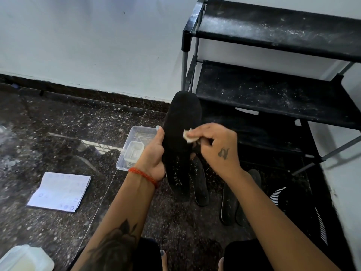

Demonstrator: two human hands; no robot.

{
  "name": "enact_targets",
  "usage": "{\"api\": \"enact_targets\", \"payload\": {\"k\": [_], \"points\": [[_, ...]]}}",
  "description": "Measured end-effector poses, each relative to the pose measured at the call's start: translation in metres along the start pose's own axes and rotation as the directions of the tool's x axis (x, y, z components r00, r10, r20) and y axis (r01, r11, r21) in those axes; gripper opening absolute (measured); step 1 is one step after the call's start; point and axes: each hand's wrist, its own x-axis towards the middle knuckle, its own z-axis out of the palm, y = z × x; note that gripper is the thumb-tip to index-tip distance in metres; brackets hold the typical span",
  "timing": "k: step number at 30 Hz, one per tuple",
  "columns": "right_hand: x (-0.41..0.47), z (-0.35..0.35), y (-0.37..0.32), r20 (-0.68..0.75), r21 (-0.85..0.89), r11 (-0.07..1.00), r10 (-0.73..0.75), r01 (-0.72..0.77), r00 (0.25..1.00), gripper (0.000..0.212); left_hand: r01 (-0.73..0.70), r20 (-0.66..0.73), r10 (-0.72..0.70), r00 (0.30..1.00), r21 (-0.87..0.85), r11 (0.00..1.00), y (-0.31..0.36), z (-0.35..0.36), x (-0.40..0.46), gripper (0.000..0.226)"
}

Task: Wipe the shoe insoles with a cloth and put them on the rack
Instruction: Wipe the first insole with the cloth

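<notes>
My left hand point(153, 155) grips a black insole point(180, 122) by its lower half and holds it upright, toe end up. My right hand point(215, 145) pinches a small whitish cloth point(188, 136) against the insole's middle. White specks dot the insole's lower part. Several more black insoles point(199, 184) lie on the dark floor below my hands, two of them point(230, 202) further right. The black shoe rack point(273, 90) stands at the right against the wall; its dusty shelves hold nothing.
A clear plastic tray point(134, 147) with a smaller tub inside sits on the floor left of my left hand. A folded white paper point(59, 191) lies further left. A white container point(23, 259) is at the bottom left corner. A black striped item point(293, 200) lies at the right.
</notes>
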Motion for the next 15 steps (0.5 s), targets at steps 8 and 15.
{"api": "enact_targets", "payload": {"k": [8, 15], "points": [[-0.016, 0.026, -0.011, 0.251, -0.022, 1.0, -0.011, 0.017, 0.968, 0.029, -0.001, -0.027, 0.0, 1.0, -0.04, 0.999, -0.001, 0.001, 0.001, 0.066], [-0.006, -0.002, -0.006, 0.425, 0.097, 0.989, 0.062, -0.114, 0.903, 0.029, -0.024, -0.036, 0.024, 0.999, 0.012, 1.0, -0.001, -0.002, 0.004, 0.059]]}}
